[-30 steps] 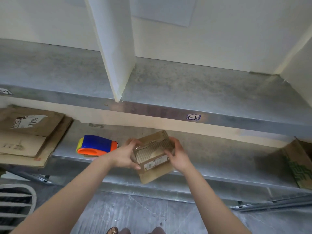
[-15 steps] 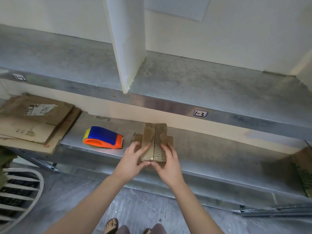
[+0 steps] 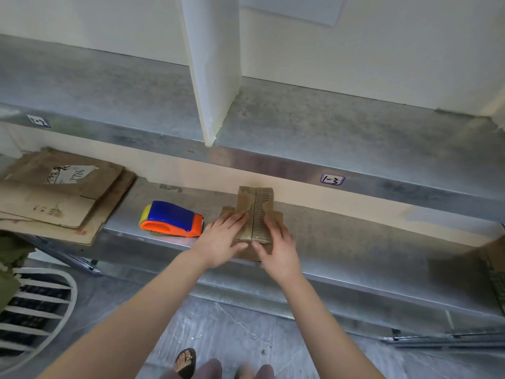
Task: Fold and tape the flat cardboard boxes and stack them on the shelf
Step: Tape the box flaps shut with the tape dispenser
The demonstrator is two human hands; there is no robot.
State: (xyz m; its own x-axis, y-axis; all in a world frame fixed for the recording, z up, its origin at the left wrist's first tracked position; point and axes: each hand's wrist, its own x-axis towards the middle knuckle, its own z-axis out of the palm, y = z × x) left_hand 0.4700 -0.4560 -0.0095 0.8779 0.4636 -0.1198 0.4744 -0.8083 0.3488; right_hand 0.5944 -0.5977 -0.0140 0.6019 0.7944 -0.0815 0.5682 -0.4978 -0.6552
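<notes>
So the small cardboard box (image 3: 255,212) is sitting on the lower metal shelf (image 3: 355,242), near the front edge, with its 2 top flaps folded shut and meeting in a seam down the middle. Both hands are pressed flat on it: the left hand (image 3: 222,240) lies on the left flap and the right hand (image 3: 278,248) on the right one, fingers (image 3: 235,218) stretched out and spread, not wrapped around anything. Just left of the box is an orange and blue tape dispenser (image 3: 171,219), close to the left hand but looks like it's not touching, hard to say for sure. Further left there's a pile of flat cardboard (image 3: 60,192) hanging over the shelf edge. The upper shelf (image 3: 300,127) has a white divider (image 3: 213,64) standing on it and a little label (image 3: 331,179) on its front lip.
</notes>
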